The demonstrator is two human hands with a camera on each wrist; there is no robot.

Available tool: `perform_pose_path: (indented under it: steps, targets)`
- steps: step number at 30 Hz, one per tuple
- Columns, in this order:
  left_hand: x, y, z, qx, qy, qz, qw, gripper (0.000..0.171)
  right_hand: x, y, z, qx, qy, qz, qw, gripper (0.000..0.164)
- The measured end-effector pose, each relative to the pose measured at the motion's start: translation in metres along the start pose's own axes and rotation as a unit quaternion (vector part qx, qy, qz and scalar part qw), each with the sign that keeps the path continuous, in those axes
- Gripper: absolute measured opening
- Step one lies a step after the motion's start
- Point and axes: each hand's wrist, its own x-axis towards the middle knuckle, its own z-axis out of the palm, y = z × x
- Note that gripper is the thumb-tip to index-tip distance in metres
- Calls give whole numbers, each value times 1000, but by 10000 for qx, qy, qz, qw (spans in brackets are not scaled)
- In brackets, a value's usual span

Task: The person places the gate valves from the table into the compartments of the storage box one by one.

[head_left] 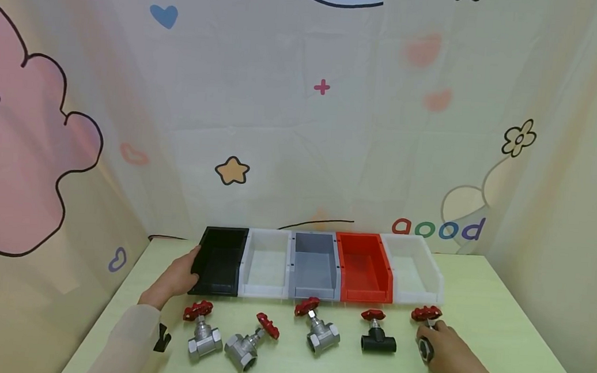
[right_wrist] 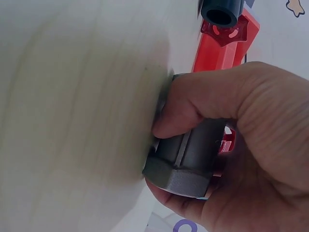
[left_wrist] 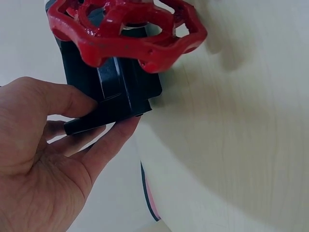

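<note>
At the left end of a row of bins, my left hand (head_left: 173,279) grips the side wall of the black bin (head_left: 217,264). The left wrist view shows the thumb inside the wall of the black bin (left_wrist: 108,108) and the fingers outside it. My right hand (head_left: 445,348) holds a metal valve with a red handwheel (head_left: 426,314) in front of the right white bin (head_left: 418,297). In the right wrist view, thumb and fingers wrap round the grey valve body (right_wrist: 186,166), low over the table; the palm hides part of it.
Between the hands lie several red-wheeled valves: a silver valve (head_left: 204,342), another silver valve (head_left: 242,350), a third silver valve (head_left: 323,337) and a black valve (head_left: 378,343). Behind them stand a white bin (head_left: 264,291), a grey bin (head_left: 314,291) and a red bin (head_left: 366,295), before a curtain (head_left: 282,122).
</note>
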Motion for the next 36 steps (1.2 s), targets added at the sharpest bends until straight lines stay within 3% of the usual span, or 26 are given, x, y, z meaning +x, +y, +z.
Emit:
perform_pose_path:
  steps: [21,29,36]
  targets:
    - [-2,3,0,23,17,5,10000,75,-7,-2,-2,-40,422,-265,9987,46]
    - [-4,2,-1,-16,-61,103,9999,75,-9,-2,-5,-121,491,-312,9982,38]
    - [-4,1,-1,-69,-134,51,9999,76,-12,-4,-11,-231,799,-628,9946,40]
